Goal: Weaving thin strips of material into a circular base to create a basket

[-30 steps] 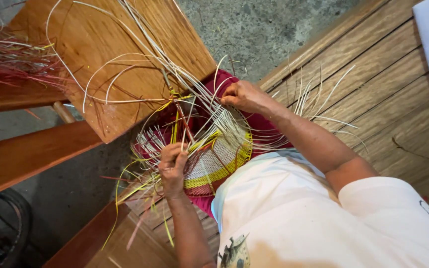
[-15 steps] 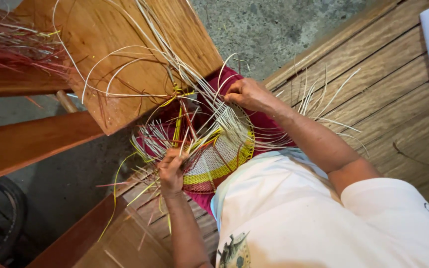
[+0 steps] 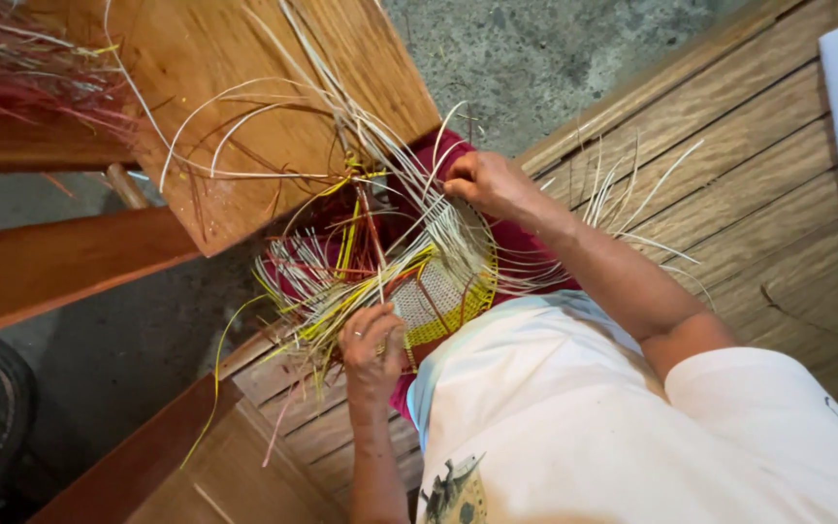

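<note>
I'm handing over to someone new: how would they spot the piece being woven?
Start at the person's white shirt and look just above it, between the left hand and right hand. The half-woven basket sits there, a round pale mat with a yellow edge band. Unlike the loose red strands lying top left, its strips interlock.

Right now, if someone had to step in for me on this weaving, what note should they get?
Left hand: fingers pinched on pale and yellow strips at the near edge of the half-woven basket.
Right hand: closed on pale strips at the far edge.
Basket sits on a dark red cloth in the lap, tilted toward the wooden stool; loose strips fan out over it.
Spare red strips lie at the upper left.
Done: flat woven centre with a yellow band.
Left: the long loose strips are unwoven.
</note>
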